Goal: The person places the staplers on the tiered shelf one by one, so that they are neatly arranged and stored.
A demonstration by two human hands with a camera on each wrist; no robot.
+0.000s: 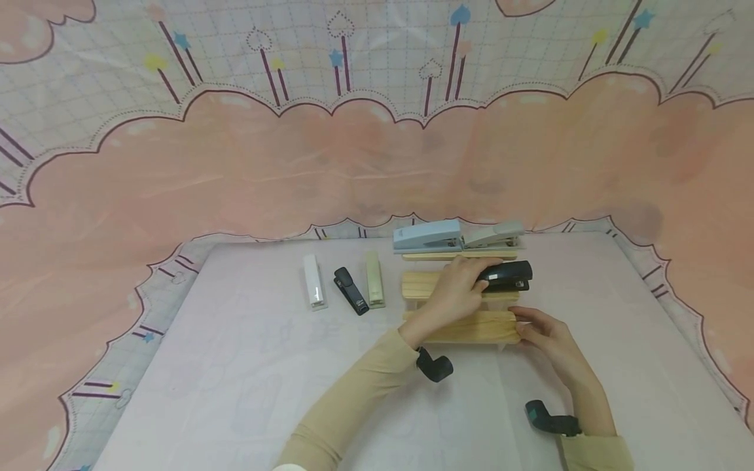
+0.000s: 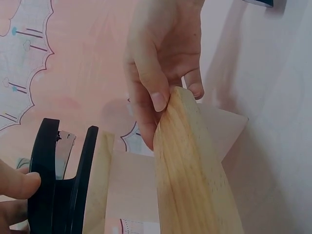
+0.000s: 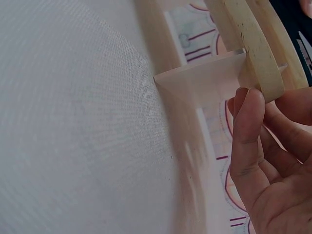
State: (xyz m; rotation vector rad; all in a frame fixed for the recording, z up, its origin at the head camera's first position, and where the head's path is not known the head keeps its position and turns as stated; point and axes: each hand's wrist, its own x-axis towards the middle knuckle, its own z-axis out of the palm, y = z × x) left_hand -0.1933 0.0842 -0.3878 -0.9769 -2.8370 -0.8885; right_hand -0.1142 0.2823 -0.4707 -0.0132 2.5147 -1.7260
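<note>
A tiered stand with wooden shelf boards [image 1: 465,328] and pale supports [image 3: 204,78] stands right of centre on the table. On its middle board sits a black stapler [image 1: 506,276], held at its left end by my left hand [image 1: 453,291]. In the left wrist view, my left thumb [image 2: 27,185] lies against the black stapler [image 2: 46,180]. My right hand [image 1: 550,337] pinches the right end of the front board [image 2: 187,161] between thumb and fingers. Nothing else is in either hand.
A light blue stapler [image 1: 427,235] and a grey-green stapler [image 1: 495,235] stand on the top board. Left of the stand, a white stapler [image 1: 314,282], a small black stapler [image 1: 351,291] and a pale green stapler [image 1: 374,280] lie on the white table [image 1: 235,366].
</note>
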